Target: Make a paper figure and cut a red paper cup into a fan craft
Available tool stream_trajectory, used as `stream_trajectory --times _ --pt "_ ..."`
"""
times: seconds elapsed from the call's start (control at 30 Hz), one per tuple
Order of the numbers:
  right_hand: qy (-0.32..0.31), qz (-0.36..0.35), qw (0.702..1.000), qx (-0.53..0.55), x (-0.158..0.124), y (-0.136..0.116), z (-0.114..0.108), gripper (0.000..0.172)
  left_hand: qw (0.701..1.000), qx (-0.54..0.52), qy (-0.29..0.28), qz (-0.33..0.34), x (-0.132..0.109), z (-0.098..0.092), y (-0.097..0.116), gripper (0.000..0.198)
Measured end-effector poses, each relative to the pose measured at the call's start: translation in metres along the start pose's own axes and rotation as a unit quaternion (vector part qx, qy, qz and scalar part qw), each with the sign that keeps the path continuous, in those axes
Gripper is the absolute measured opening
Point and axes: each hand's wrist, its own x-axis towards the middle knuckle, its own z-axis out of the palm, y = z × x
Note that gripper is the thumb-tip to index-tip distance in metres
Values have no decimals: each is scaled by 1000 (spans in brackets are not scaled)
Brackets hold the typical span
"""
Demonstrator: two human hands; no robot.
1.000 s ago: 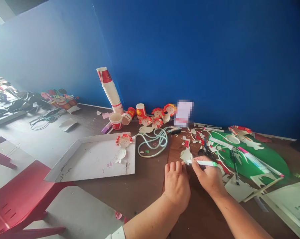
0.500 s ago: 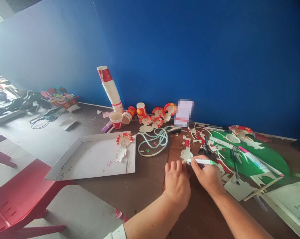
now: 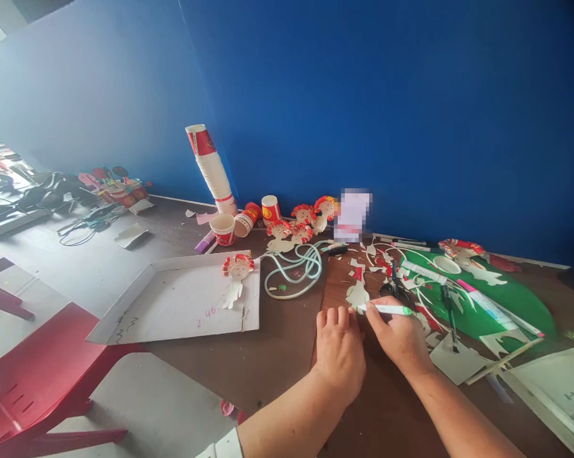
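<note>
My right hand (image 3: 400, 332) pinches a white marker (image 3: 389, 310) with a green end. The marker lies nearly flat, its other end over the lower part of a white paper cutout (image 3: 357, 294) with a red strip on top. Curled fingers of my left hand (image 3: 340, 346) press at the cutout's lower edge; its thumb is hidden. Just beyond my right hand rest black scissors (image 3: 395, 291). A finished-looking paper figure (image 3: 238, 268) with a red fringed head and drawn face lies on a white box lid (image 3: 172, 318) to the left.
Paper cups (image 3: 222, 229) and a tall cup stack (image 3: 213, 175) stand by the blue wall (image 3: 363, 95). More fringed figures (image 3: 302, 222) lie near a pale coiled cable (image 3: 293, 280). Markers (image 3: 491, 305) and scraps cover a green sheet (image 3: 529, 305) at right. A red chair (image 3: 43, 375) is lower left.
The view has shifted very slightly. Both hands, the marker and the cutout look almost the same as before.
</note>
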Motion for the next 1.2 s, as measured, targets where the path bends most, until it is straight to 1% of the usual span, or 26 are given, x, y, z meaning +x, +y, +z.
stream_trajectory --times 0.17,0.33,0.63,0.9,1.2 --pt "1 -6 1000 -11 0 0 -1 28 1000 0 -9 -5 0 -1 0 28" --pt "-2 -8 1000 -14 -1 0 -1 27 1000 -5 -3 -3 0 0 0 28" --pt "-14 4 1000 -7 0 -1 -3 25 1000 7 -7 -2 0 -2 1 28" --pt "-20 7 1000 -5 0 0 -2 24 1000 16 4 8 0 -3 1 29" --pt "-28 10 1000 2 0 -2 -5 23 1000 15 7 3 0 0 1 28"
